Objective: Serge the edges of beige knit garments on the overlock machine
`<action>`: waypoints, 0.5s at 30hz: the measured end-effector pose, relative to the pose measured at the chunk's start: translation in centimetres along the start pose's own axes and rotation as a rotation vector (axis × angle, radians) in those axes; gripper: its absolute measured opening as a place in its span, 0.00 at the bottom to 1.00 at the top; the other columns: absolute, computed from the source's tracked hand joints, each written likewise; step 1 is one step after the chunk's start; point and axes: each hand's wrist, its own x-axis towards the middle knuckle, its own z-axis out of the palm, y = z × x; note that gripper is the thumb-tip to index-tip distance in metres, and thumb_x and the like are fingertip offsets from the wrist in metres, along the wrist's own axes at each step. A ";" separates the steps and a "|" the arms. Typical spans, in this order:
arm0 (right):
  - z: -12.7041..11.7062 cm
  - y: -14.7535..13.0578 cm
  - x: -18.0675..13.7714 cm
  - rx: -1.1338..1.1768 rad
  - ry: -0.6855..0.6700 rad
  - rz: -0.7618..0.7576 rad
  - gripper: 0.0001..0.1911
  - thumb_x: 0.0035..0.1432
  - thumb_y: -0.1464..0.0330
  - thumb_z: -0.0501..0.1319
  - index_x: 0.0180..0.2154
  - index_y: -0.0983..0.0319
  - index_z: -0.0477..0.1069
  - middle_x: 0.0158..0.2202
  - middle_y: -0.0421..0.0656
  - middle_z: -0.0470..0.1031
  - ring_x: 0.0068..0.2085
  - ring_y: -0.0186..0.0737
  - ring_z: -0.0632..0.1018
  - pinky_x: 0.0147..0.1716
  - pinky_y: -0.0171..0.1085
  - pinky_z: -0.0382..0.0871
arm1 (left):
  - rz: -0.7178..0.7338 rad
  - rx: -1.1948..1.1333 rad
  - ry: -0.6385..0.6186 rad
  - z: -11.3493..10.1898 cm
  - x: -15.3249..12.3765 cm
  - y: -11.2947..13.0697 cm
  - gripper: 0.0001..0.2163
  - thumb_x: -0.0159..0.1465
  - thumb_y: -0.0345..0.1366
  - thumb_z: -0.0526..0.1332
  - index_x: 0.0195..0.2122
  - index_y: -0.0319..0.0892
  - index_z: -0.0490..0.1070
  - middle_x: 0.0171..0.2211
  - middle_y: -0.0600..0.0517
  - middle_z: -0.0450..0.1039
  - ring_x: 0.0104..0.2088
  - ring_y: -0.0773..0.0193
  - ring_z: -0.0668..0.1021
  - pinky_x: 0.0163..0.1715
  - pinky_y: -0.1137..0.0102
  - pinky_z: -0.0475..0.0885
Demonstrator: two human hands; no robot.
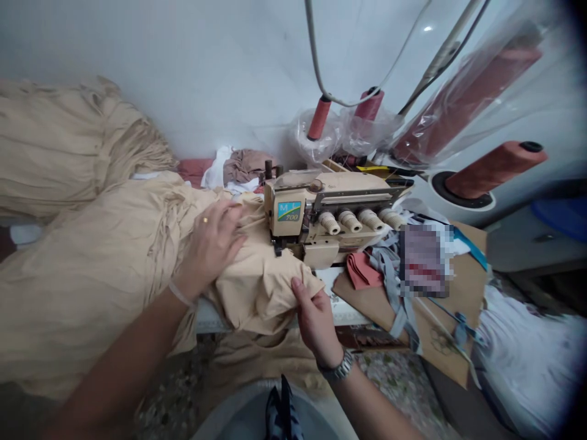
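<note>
Pressed flat with the left hand (213,241), palm down and fingers spread, onto the beige fabric (114,269) just left of the overlock machine (321,217). Forearm extended from the lower left, wrist slightly raised. Pinched with the right hand (314,318), thumb on top and fingers curled beneath, at the fabric's folded front edge below the machine's needle area. Wrist bent upward, watch (338,368) strapped on. Fabric draped from the machine bed far to the left, bunched between both hands. Behind and right of the machine: red thread cones (493,168).
</note>
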 end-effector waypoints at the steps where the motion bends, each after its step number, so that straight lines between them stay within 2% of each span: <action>1: 0.4 -0.1 0.3 0.022 0.013 -0.010 0.22 0.57 0.54 0.67 0.49 0.59 0.77 0.55 0.47 0.78 0.58 0.48 0.76 0.62 0.47 0.65 | 0.148 -0.013 -0.029 0.3 -0.1 -0.1 0.17 0.69 0.36 0.57 0.58 0.41 0.68 0.60 0.42 0.70 0.62 0.51 0.70 0.61 0.56 0.62; 3: 1.0 -0.1 0.5 0.020 0.005 -0.013 0.23 0.55 0.54 0.68 0.49 0.59 0.77 0.54 0.47 0.78 0.58 0.48 0.76 0.62 0.46 0.65 | 0.326 -0.058 -0.139 0.7 -0.6 -0.1 0.15 0.70 0.32 0.53 0.55 0.43 0.72 0.58 0.45 0.73 0.60 0.55 0.71 0.60 0.57 0.63; 4: 1.3 0.0 0.5 -0.002 -0.017 0.001 0.23 0.52 0.56 0.70 0.48 0.60 0.77 0.53 0.46 0.79 0.57 0.48 0.76 0.61 0.45 0.67 | 0.338 -0.065 -0.179 0.7 -1.1 0.1 0.15 0.71 0.32 0.52 0.55 0.44 0.72 0.57 0.46 0.74 0.59 0.56 0.73 0.59 0.59 0.65; 6: 1.5 0.1 0.3 -0.039 -0.051 0.084 0.22 0.44 0.63 0.74 0.43 0.60 0.78 0.47 0.45 0.82 0.54 0.49 0.78 0.56 0.42 0.71 | 0.249 -0.007 -0.206 0.1 -2.3 1.2 0.16 0.71 0.33 0.51 0.57 0.43 0.71 0.57 0.45 0.73 0.57 0.54 0.74 0.54 0.59 0.68; 8: 1.2 -0.1 0.1 -0.033 -0.035 0.182 0.16 0.39 0.67 0.73 0.36 0.61 0.78 0.38 0.44 0.84 0.47 0.50 0.81 0.48 0.40 0.76 | 0.122 0.079 -0.218 -1.1 -3.7 2.7 0.17 0.71 0.35 0.52 0.58 0.43 0.71 0.53 0.44 0.74 0.52 0.53 0.76 0.48 0.60 0.71; 11: 0.4 -1.2 0.2 0.141 -0.004 0.331 0.13 0.40 0.64 0.68 0.32 0.60 0.78 0.34 0.43 0.84 0.39 0.50 0.83 0.39 0.42 0.79 | 0.013 0.119 -0.258 -2.6 -5.2 4.8 0.16 0.71 0.36 0.52 0.55 0.42 0.73 0.43 0.46 0.75 0.37 0.58 0.78 0.34 0.65 0.72; 13: -0.1 -2.4 0.4 0.231 -0.041 0.407 0.17 0.43 0.59 0.68 0.36 0.60 0.79 0.37 0.44 0.84 0.39 0.51 0.83 0.40 0.44 0.79 | 0.037 0.119 -0.237 -2.7 -5.4 5.3 0.14 0.71 0.34 0.52 0.51 0.40 0.75 0.42 0.46 0.75 0.37 0.57 0.78 0.36 0.64 0.73; 15: -0.3 -3.3 0.6 0.173 -0.134 0.417 0.20 0.45 0.58 0.71 0.40 0.61 0.80 0.39 0.45 0.84 0.42 0.51 0.83 0.44 0.45 0.78 | 0.122 0.101 -0.190 -2.2 -5.4 5.2 0.13 0.70 0.31 0.53 0.50 0.37 0.75 0.46 0.43 0.75 0.44 0.54 0.77 0.43 0.61 0.73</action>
